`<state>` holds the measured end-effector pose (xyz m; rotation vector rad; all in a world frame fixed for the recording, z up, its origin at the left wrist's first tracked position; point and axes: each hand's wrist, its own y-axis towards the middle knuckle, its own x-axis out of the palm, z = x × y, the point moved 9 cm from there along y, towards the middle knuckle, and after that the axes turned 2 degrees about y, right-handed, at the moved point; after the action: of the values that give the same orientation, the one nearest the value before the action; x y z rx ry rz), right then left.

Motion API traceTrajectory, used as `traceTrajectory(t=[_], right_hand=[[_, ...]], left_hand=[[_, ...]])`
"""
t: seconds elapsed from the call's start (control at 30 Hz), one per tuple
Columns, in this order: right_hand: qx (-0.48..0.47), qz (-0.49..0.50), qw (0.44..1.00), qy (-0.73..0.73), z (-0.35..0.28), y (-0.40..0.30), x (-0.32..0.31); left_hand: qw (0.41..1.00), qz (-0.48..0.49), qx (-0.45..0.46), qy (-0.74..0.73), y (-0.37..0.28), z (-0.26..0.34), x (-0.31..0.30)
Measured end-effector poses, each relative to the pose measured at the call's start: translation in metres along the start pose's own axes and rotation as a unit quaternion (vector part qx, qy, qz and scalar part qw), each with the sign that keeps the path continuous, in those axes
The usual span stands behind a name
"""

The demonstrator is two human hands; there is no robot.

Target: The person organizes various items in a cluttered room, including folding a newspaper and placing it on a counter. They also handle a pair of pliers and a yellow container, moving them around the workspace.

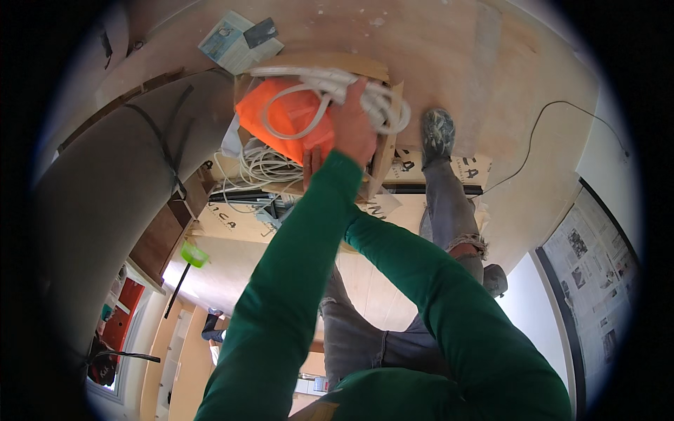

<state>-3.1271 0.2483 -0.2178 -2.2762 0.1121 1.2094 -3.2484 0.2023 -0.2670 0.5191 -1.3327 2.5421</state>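
My left hand (pixel 355 126) reaches into a tan open-topped box (pixel 387 158). It is shut on a white extension lead (pixel 329 79), blurred by motion, whose looped cable hangs at both sides of the hand. Under the lead lies a bright orange plastic or fabric bundle (pixel 279 116). My right hand (pixel 310 163) passes beneath the left forearm. Only some of its fingers show, against the bundle's lower edge; the rest is hidden, so its grip cannot be told. Coiled white cable (pixel 268 166) sits in the box's near left part.
A large grey wrapped roll (pixel 137 152) with black straps stands at left. Printed boards (pixel 226 221) and metal pieces (pixel 271 210) lie near the box. A newspaper (pixel 231 44) is beyond it. A thin black cable (pixel 532 147) crosses the floor at right. Another person's leg (pixel 212 329) shows lower left.
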Motion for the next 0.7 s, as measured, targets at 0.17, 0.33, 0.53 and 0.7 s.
traceTrajectory(t=[0.17, 0.33, 0.53, 0.7], right_hand=[[-0.056, 0.072, 0.989, -0.115, 0.010, -0.008, 0.044], [-0.088, 0.050, 0.992, -0.070, 0.021, -0.003, 0.029], [-0.063, -0.041, 0.996, -0.058, 0.011, -0.009, 0.013], [-0.042, -0.002, 0.998, 0.045, 0.043, -0.002, 0.004]], left_hand=[[0.993, -0.051, -0.105, -0.014, 0.017, -0.060, 0.011], [0.913, -0.060, -0.223, 0.335, 0.018, -0.051, -0.058], [0.761, -0.078, 0.006, 0.644, 0.023, -0.020, -0.026], [0.499, 0.049, 0.263, 0.824, 0.046, 0.147, -0.045]])
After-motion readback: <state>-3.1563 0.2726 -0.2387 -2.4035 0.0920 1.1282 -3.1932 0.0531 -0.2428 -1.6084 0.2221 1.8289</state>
